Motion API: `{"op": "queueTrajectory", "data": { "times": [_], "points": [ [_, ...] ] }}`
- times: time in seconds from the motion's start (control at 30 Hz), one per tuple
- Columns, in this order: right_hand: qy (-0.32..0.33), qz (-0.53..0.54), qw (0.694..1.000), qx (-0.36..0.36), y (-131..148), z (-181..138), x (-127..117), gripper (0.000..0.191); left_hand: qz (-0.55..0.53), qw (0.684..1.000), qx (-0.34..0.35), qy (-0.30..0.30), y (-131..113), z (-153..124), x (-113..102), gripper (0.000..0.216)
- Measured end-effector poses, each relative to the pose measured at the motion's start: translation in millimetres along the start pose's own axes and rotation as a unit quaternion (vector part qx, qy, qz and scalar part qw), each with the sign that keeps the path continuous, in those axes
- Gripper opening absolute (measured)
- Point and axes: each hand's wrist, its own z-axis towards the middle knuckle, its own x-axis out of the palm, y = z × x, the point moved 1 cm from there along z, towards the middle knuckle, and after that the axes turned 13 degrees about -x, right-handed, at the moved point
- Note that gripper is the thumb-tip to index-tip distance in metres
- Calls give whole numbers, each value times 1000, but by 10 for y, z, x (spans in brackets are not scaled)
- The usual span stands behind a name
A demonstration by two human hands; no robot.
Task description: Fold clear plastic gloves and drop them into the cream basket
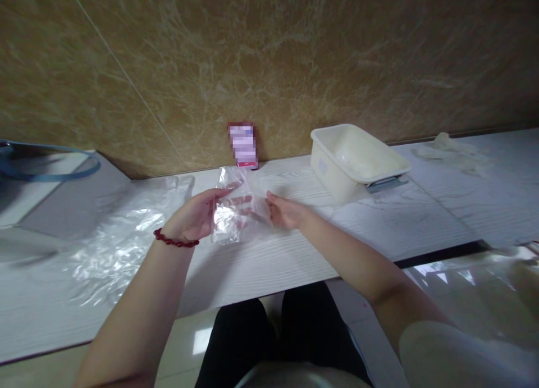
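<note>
A pale wood-grain table [252, 275] crosses the frame below a brown marble wall [269, 56]. At far left, a blue band [76, 176] loops over a whitish box [37, 202]. Crumpled clear plastic [122, 242] spreads across the left of the table. At centre, the left hand [197, 217], wearing a red bracelet [176, 241], pinches a clear bag [229, 222] between thumb and fingers, above the tabletop. A phone [244, 146] leans against the wall just behind it. The right hand [284, 211] is at the bag's right side, fingers curled; blur hides whether it grips. Right of centre is a cream tub [353, 160]; farther right lies a whitish, limp item [455, 152].

The table's near edge climbs from lower left toward the right, passing above the person's dark-clad legs [307, 326]. Tabletop shows between the right hand and the tub, then beyond a seam at right.
</note>
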Motion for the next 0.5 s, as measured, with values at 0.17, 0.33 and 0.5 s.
{"op": "queueTrajectory", "data": {
  "times": [0.17,0.33,0.5],
  "points": [
    [45,73,996,24,144,-122,18,28,-9,1000,25,-1,30,97,-72,42],
    [53,44,996,61,146,-114,-53,18,-30,999,-6,20,171,303,-222,46],
    [59,9,995,75,80,-62,-115,24,-44,998,-33,40,278,366,-302,49]
  ]
}}
